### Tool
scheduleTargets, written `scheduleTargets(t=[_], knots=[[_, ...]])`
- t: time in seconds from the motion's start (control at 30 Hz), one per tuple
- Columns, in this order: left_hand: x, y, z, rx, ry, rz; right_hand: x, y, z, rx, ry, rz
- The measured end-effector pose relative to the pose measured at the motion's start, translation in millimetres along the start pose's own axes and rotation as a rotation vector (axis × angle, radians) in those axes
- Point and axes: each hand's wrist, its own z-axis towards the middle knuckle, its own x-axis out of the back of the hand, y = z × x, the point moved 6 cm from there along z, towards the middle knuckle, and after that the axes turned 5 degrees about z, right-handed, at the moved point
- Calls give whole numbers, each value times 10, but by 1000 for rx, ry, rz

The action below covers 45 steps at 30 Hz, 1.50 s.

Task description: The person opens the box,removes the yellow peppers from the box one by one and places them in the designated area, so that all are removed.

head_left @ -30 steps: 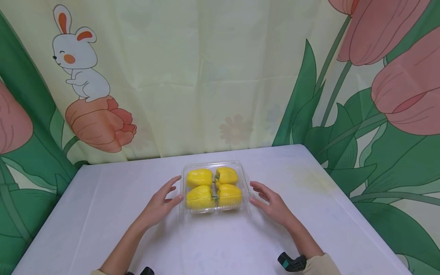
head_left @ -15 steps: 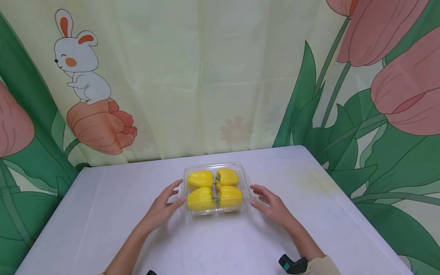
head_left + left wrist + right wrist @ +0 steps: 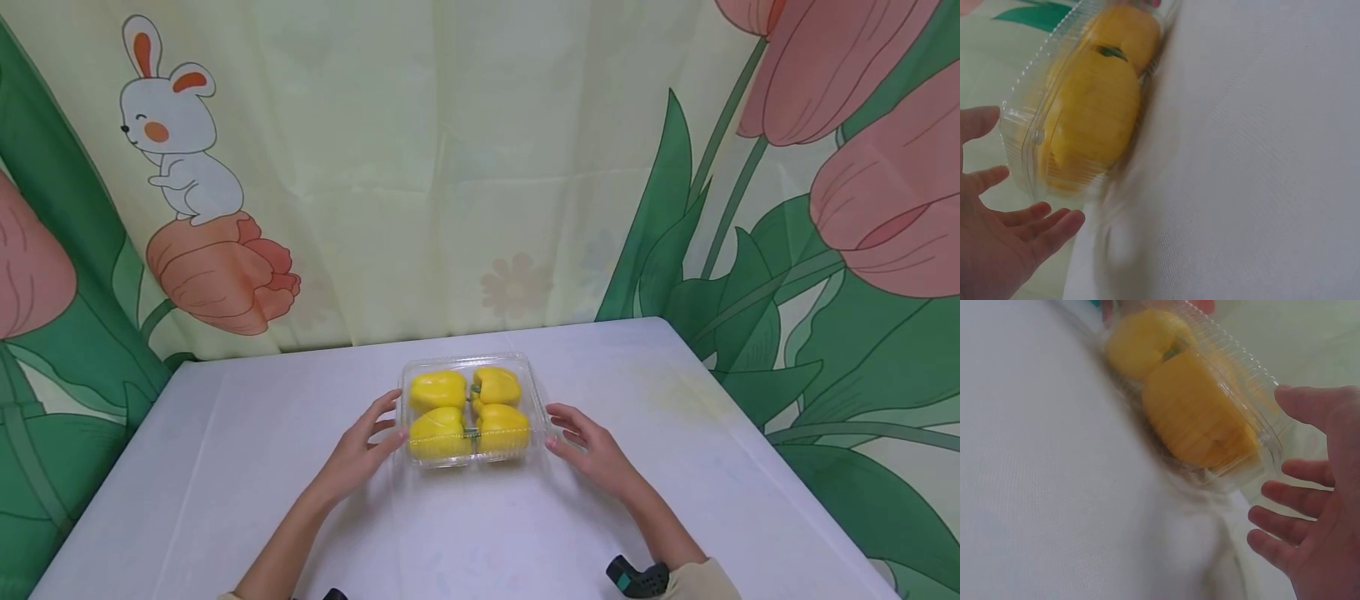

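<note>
A clear plastic clamshell box stands on the white-covered table in the head view, its lid down. Inside, several yellow bell peppers with green stems lie in two rows. My left hand is at the box's left side, fingers spread and slightly bent, thumb tip right at the near left corner. On the other side my right hand mirrors it, fingertips close to the right wall. Both wrist views show relaxed, parted fingers beside the box's end wall, not curled round it.
The white tablecloth spreads around the box to the table edges. Behind the table hangs a pale curtain printed with a rabbit and tulips. A black device is strapped at the right wrist.
My left hand has edged slightly right, nearer the box. The right hand and the peppers in their box look the same apart from a slight shift of the head view.
</note>
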Motion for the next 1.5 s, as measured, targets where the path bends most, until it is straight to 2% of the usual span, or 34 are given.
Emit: scheduleTargets(t=[0.17, 0.37, 0.6, 1.03, 1.5], knots=[[-18, 4, -2, 34, -12, -31, -17, 29, -8, -25, -14, 11], [-49, -19, -9, 67, -34, -120, -31, 16, -27, -22, -35, 52], [-85, -29, -10, 46, -54, -197, -47, 37, -46, -60, -75, 115], [-125, -29, -8, 25, -58, -236, -61, 85, -34, -67, -90, 130], [-117, -30, -5, 9, -29, -252, -112, 98, -34, -58, -77, 148]])
